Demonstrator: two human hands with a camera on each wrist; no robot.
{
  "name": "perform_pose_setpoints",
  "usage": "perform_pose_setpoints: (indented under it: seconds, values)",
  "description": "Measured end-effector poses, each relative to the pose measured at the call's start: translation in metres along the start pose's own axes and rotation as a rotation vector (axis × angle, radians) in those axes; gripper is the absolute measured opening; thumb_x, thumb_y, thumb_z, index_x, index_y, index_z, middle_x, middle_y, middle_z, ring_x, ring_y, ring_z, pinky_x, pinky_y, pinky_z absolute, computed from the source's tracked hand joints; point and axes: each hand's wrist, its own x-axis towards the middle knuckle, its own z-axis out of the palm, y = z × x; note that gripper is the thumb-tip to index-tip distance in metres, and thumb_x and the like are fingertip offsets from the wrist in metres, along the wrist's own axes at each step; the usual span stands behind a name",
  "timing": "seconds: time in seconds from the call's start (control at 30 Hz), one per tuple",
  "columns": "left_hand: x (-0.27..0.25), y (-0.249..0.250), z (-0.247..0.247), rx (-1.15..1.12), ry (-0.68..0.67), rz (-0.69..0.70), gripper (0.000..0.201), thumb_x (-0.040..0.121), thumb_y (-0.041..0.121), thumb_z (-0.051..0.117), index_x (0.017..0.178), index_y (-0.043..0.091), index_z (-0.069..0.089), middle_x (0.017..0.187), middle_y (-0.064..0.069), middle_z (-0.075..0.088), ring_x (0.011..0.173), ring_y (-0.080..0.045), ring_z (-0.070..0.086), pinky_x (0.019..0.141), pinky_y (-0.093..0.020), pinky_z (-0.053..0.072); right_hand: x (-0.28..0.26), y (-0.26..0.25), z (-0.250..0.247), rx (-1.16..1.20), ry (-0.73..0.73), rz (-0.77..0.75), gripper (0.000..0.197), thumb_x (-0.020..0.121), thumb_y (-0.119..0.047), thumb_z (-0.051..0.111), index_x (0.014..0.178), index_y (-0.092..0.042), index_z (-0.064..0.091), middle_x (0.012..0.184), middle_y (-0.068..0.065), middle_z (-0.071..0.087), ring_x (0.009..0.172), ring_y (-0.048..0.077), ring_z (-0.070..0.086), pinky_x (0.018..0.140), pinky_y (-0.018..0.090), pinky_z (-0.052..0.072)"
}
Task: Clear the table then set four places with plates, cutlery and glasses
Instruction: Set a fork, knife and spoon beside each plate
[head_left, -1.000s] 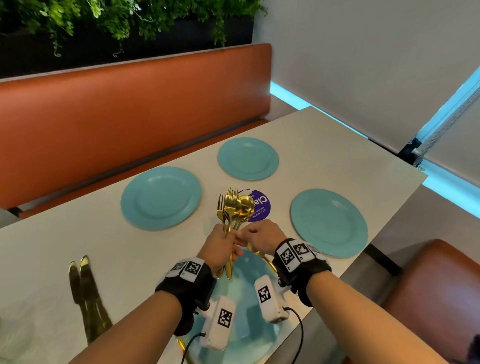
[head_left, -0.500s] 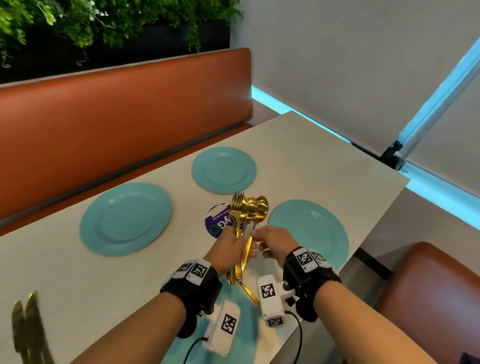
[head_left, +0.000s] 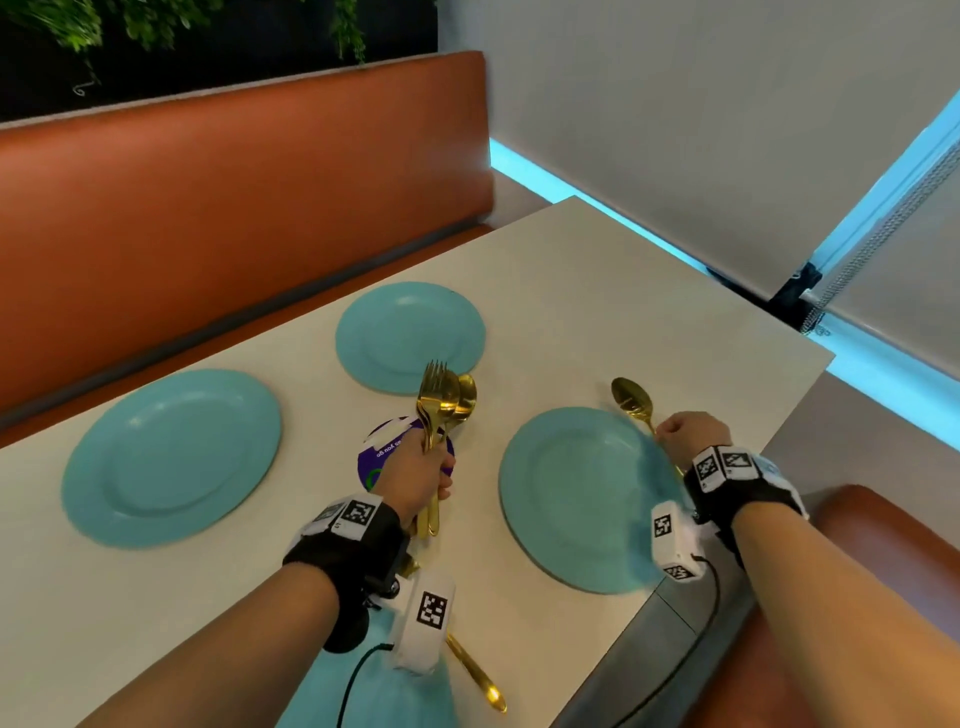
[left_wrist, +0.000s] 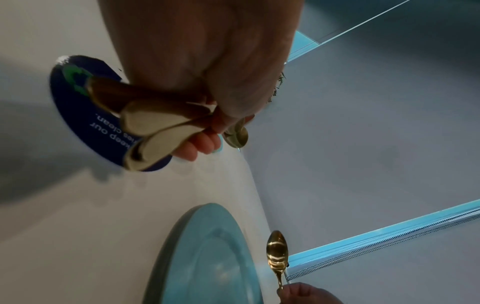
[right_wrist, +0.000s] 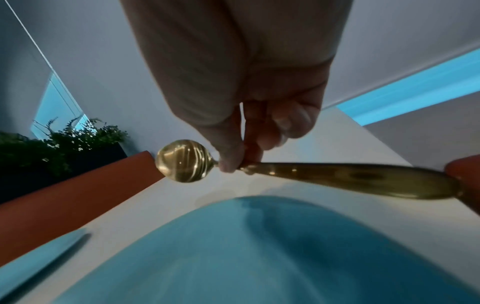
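Long orange bench seat (head_left: 234, 208) across the upper left, green plants (head_left: 78, 26) in the top left corner, plain white wall (head_left: 675, 130) at upper right, glowing blue light strip (head_left: 550, 182) along its bottom, white table (head_left: 597, 291) in the middle

Gold spoon (head_left: 631, 401) over teal plate (head_left: 576, 499) edge; cutlery bundle (head_left: 441, 410) upright.

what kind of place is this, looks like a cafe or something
Probably a restaurant or café booth, though a staged dining set is possible. An orange padded bench runs along the table, a round purple printed sign lies at its centre, and matching teal plates go with gold cutlery.
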Motion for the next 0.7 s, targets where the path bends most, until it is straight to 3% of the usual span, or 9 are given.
perform_pose_setpoints:
  seconds: [0.1, 0.33, 0.5, 0.7]
  values:
    - [0.008, 0.007, 0.007, -0.005, -0.008, 0.010, 0.011, 0.099, 0.015, 0.039, 0.099, 0.010, 0.049, 0.083, -0.006, 0.056, 0.061, -0.011, 0.049, 0.054, -0.020, 0.047, 0.020, 0.007, -0.004, -0.094, 0.003, 0.034, 0.028, 0.092, -0.019, 0.052, 0.107, -0.004, 0.069, 0.115, 0.015, 0.067, 0.108, 0.031, 0.062, 0.096, 0.036, 0.049]
    - [0.022, 0.010, 0.022, -0.042, -0.024, 0.019, 0.013, 0.099, 0.017, 0.039, 0.106, 0.011, 0.048, 0.084, 0.001, 0.056, 0.066, -0.011, 0.051, 0.060, -0.022, 0.048, 0.042, 0.009, 0.007, -0.217, -0.042, 0.037, 0.026, 0.092, -0.022, 0.053, 0.109, -0.011, 0.069, 0.116, 0.008, 0.067, 0.108, 0.026, 0.063, 0.093, 0.028, 0.051]
    - [0.023, 0.007, 0.026, -0.040, -0.037, 0.035, 0.018, 0.099, 0.017, 0.039, 0.112, 0.010, 0.049, 0.084, 0.002, 0.058, 0.067, -0.011, 0.052, 0.069, -0.027, 0.050, 0.050, 0.008, 0.013, -0.192, -0.053, 0.016, 0.019, 0.090, -0.017, 0.058, 0.101, -0.016, 0.073, 0.114, 0.006, 0.068, 0.106, 0.027, 0.062, 0.088, 0.028, 0.050]
    - [0.021, 0.004, 0.032, -0.042, -0.054, 0.030, 0.024, 0.101, 0.022, 0.037, 0.116, 0.008, 0.049, 0.085, 0.003, 0.062, 0.068, -0.010, 0.055, 0.064, -0.023, 0.048, 0.054, 0.003, 0.019, -0.095, -0.034, -0.020, 0.023, 0.089, -0.008, 0.055, 0.088, -0.021, 0.074, 0.109, 0.005, 0.070, 0.102, 0.026, 0.063, 0.084, 0.025, 0.048]
